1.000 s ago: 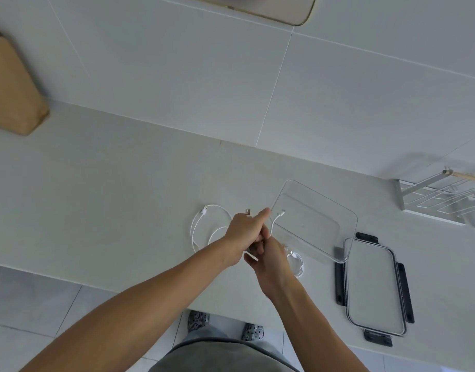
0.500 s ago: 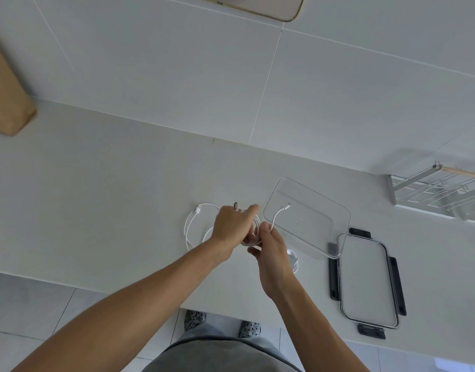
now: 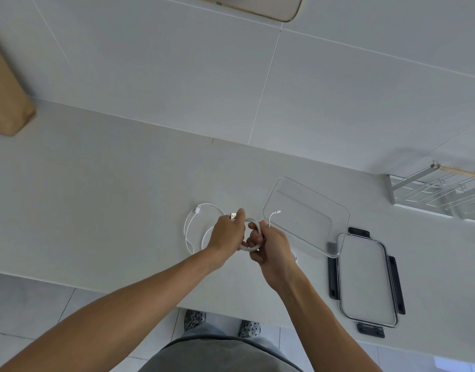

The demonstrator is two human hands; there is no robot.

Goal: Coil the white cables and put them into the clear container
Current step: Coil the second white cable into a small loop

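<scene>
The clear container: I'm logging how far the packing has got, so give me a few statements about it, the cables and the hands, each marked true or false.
1. The clear container holds a coiled cable. False: nothing lies inside.
2. Both hands, left and right, hold a white cable coil. True.
3. The lid is clipped onto the container. False: it lies on the counter beside it.
4. A second white cable lies loose on the counter. True.
</scene>
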